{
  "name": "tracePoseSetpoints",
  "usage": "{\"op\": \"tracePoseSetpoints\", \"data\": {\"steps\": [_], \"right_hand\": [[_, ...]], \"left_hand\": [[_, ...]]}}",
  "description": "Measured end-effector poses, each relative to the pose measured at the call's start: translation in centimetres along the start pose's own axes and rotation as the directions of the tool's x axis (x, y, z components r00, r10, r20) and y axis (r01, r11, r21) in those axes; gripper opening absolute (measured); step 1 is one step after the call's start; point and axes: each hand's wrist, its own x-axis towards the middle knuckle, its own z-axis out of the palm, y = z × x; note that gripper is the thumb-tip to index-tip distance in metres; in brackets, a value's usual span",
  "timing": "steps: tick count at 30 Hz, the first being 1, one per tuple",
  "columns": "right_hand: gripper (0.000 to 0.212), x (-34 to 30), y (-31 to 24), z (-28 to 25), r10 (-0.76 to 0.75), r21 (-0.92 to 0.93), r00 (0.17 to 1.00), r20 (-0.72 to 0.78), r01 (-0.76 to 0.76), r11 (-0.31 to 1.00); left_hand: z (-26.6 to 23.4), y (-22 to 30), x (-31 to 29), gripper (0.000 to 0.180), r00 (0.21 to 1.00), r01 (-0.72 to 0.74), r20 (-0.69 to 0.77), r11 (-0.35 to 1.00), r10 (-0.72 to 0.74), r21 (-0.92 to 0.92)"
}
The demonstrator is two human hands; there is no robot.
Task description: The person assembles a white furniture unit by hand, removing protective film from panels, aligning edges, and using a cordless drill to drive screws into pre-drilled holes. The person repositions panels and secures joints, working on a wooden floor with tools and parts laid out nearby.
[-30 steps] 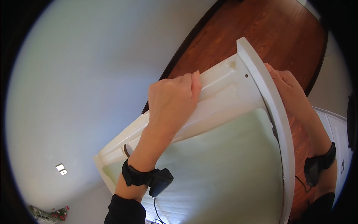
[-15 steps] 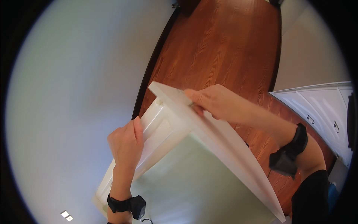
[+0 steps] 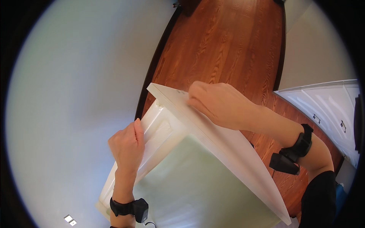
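A large white piece of furniture (image 3: 176,114), its kind not clear, stands tilted in view against the wall, with a long white board (image 3: 243,152) along its right side and a pale green flat panel (image 3: 201,182) inside. My left hand (image 3: 127,144) is closed around its left edge, thumb up, the other fingertips hidden. On the right, my right hand (image 3: 213,100) rests at the upper part of the board, back of the hand up, fingers curled in. What it pinches, if anything, is hidden. Small grey round spots (image 3: 180,92) show on the board just left of its knuckles.
A pale wall (image 3: 76,95) runs along the left, with a dark baseboard (image 3: 157,57) and a white outlet (image 3: 70,220). Reddish wood floor (image 3: 228,45) stretches ahead. White cabinet doors (image 3: 323,110) with dark handles stand at the right. Black straps (image 3: 302,142) circle my forearms.
My right hand has rolled over at the board, its back now up and fingers tucked under, uncovering the grey spots. My left hand keeps its place; the white piece has shifted slightly left.
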Motion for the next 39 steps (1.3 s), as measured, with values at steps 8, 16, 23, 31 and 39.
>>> {"op": "tracePoseSetpoints", "data": {"steps": [8,16,23,31,39], "right_hand": [[0.042,1.3,-0.2,0.9,0.539,0.619,0.740,0.402,-0.654,0.436],[0.032,3.1,-3.8,-0.3,0.182,0.230,0.983,0.019,-0.181,0.956],[0.036,4.8,-4.9,0.7,0.513,0.491,0.808,0.289,-0.585,0.645],[0.037,2.5,-3.5,1.9,0.333,0.535,0.943,0.019,-0.292,0.793],[0.040,4.1,-4.4,2.1,0.561,0.662,0.745,0.361,-0.628,0.409]], "left_hand": [[0.0,-0.1,0.1,0.037,1.000,0.022,-0.009,0.998,-0.022,0.058],[-2.0,-2.2,0.6,0.042,0.996,0.079,-0.047,0.987,-0.073,0.139],[-3.2,-3.6,0.6,0.034,0.983,0.179,0.032,0.984,-0.180,0.014],[-12.4,-1.4,-22.7,0.029,0.764,0.617,0.105,0.673,-0.637,-0.407],[-23.7,1.9,-65.5,0.062,-0.839,-0.291,0.502,-0.952,0.207,-0.094]]}}
